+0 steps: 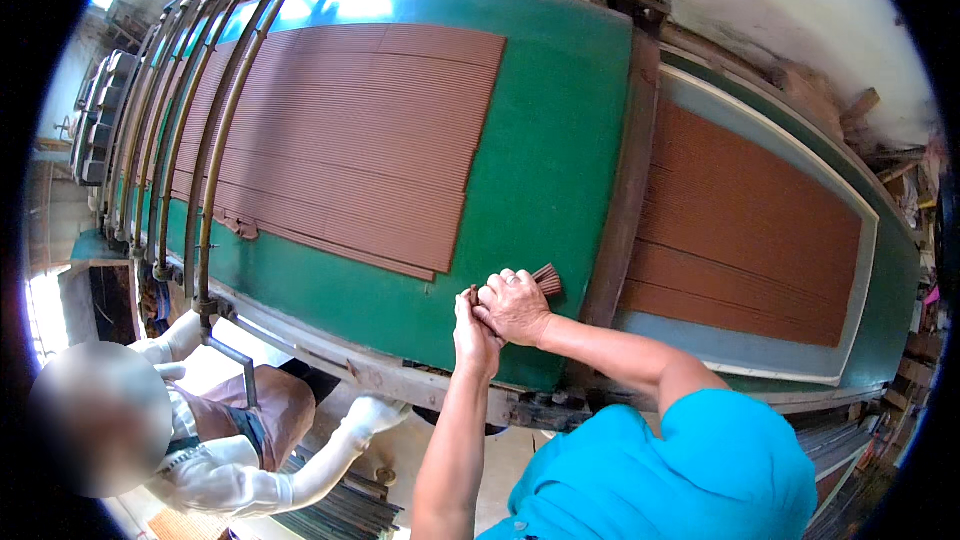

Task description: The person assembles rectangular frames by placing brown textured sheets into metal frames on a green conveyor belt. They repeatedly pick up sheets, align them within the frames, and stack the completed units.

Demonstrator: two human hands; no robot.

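My right hand (515,307) and my left hand (475,338) come together above the near edge of the green table surface (550,150). The right hand's fingers are wrapped over a short ribbed brown piece (547,280), whose fanned end sticks out past the knuckles. My left hand is closed against the right one, and a small brown bit shows at its fingertips. Most of what lies between the palms is hidden. Beyond them lies a large ribbed brown sheet (360,130), split by several seams, with a crumpled scrap (237,224) at its near left edge.
To the right, a pale-framed board (740,365) bears another ribbed brown sheet (745,220), past a dark crossbar (622,190). Several metal rods (232,105) span the table at left. Nearby at lower left is a person with a white-gloved hand (375,414).
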